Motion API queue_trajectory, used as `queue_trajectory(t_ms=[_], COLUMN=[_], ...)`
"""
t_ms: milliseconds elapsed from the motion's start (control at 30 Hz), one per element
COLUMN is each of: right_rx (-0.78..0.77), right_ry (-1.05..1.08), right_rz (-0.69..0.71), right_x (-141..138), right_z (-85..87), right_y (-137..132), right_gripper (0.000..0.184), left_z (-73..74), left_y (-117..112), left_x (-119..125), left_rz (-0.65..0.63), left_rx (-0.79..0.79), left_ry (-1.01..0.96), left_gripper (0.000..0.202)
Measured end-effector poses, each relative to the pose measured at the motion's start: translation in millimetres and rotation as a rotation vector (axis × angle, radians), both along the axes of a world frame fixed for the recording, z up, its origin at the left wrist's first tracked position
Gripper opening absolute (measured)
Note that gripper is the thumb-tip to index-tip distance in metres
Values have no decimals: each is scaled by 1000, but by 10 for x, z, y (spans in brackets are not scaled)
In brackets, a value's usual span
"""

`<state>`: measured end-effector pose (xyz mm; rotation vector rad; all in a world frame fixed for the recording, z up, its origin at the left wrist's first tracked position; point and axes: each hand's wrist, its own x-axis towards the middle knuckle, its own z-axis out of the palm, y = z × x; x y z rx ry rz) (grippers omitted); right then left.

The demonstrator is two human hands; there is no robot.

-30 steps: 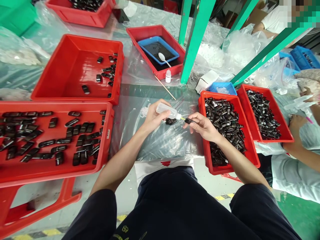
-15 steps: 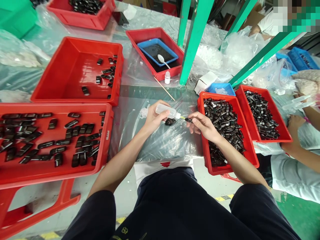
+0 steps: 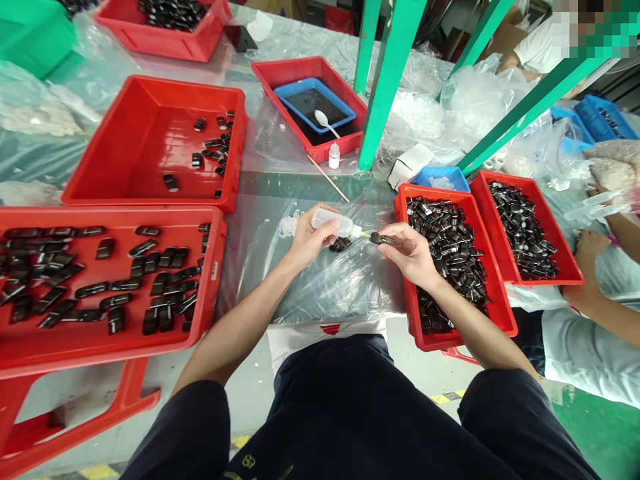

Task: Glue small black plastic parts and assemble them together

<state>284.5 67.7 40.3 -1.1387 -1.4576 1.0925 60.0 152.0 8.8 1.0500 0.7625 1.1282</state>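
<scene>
My left hand (image 3: 309, 240) is closed round a translucent squeeze bottle (image 3: 334, 221), tilted to the right. Its thin yellowish tip points at a small dark glossy part (image 3: 379, 238); whether they touch I cannot tell. That part is pinched between the fingers and thumb of my right hand (image 3: 411, 253). Below the bottle, several dark parts (image 3: 341, 245) lie on the plastic-covered table. White bits (image 3: 289, 225) are scattered beside my left hand.
Close by on the right stands a red bin (image 3: 417, 338) full of dark parts. Larger red trays (image 3: 215, 293) hold similar parts at left. A green post (image 3: 383, 100) rises behind the small white bottle (image 3: 334, 156) and a thin stick (image 3: 327, 177). Another person's arm (image 3: 607, 293) is at far right.
My right hand has turned the dark part, and its fingers now pinch it farther from the bottle's tip. The left hand and the bottle have hardly moved.
</scene>
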Motion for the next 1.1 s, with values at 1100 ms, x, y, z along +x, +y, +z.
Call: queue_trajectory(t_ms=[1100], right_rx=[60], right_ry=[-94], right_rz=[-90], right_x=[-17], right_z=[-3], right_y=[-33], right_gripper=[37], left_z=[32], left_y=[-9], left_x=[-18], left_rz=[0], left_rx=[30], left_ry=[-8], left_gripper=[43])
